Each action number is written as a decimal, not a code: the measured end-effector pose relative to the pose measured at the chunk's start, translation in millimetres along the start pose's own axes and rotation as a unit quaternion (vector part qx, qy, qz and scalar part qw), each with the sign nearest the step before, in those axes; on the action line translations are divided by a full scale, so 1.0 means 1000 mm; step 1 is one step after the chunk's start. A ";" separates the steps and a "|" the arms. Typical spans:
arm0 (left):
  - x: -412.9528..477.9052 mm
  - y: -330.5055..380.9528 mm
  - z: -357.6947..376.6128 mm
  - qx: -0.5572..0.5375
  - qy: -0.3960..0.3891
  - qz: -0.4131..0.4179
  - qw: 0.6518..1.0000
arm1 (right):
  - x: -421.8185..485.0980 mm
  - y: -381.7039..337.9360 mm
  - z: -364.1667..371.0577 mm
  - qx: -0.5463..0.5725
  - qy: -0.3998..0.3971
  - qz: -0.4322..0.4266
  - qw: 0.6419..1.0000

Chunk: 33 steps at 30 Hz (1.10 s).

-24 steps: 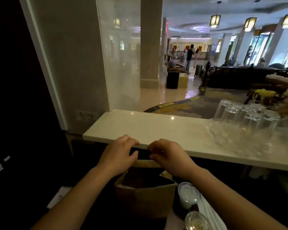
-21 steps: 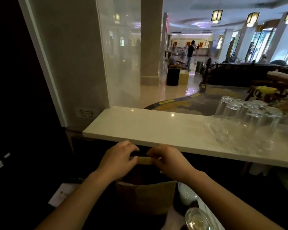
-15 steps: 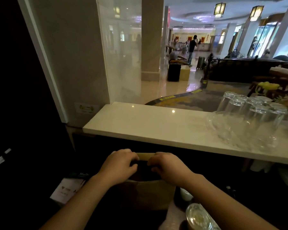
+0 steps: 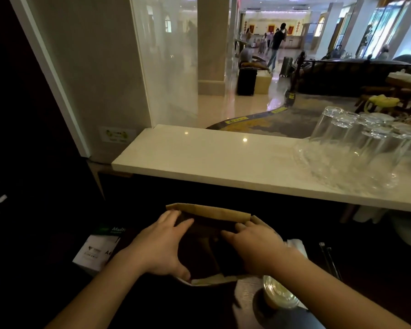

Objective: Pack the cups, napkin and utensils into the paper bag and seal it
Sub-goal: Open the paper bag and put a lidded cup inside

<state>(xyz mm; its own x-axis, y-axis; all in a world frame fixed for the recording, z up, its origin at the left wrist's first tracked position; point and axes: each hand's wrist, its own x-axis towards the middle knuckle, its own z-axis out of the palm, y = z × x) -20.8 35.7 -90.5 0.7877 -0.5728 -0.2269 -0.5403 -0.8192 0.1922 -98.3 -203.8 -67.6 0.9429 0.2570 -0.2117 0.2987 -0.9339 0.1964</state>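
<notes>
Both hands, left hand and right hand, spread the paper bag mouth, fingers hooked over its rim; lidded cup sits just right.

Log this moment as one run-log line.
left hand: on bag mouth | right hand: on bag mouth | paper bag: open | lidded cup: outside

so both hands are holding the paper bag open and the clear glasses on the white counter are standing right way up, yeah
Not quite. The head view shows both hands, left hand and right hand, spreading the paper bag open, but the clear glasses on the white counter stand upside down, bases up.
</notes>
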 end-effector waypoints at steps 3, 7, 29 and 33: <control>-0.008 0.008 0.004 -0.019 -0.001 0.018 1.000 | 0.004 -0.004 0.005 0.033 0.017 0.015 0.999; -0.018 0.014 0.004 -0.052 0.009 0.015 0.998 | -0.002 -0.001 0.007 0.135 0.136 -0.024 0.981; -0.021 0.002 0.005 -0.137 0.053 0.022 0.989 | -0.060 0.009 0.138 0.263 -0.025 0.296 0.918; -0.022 0.003 0.004 -0.148 0.057 0.026 0.987 | -0.068 0.009 0.111 0.280 0.040 0.304 0.910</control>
<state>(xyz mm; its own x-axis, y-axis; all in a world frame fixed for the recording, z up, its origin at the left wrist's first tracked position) -40.9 46.1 -88.4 0.7987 -0.5927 -0.1039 -0.4839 -0.7352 0.4748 -176.5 -257.1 -157.9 0.9232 -0.3533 -0.1514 -0.3824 -0.8838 -0.2696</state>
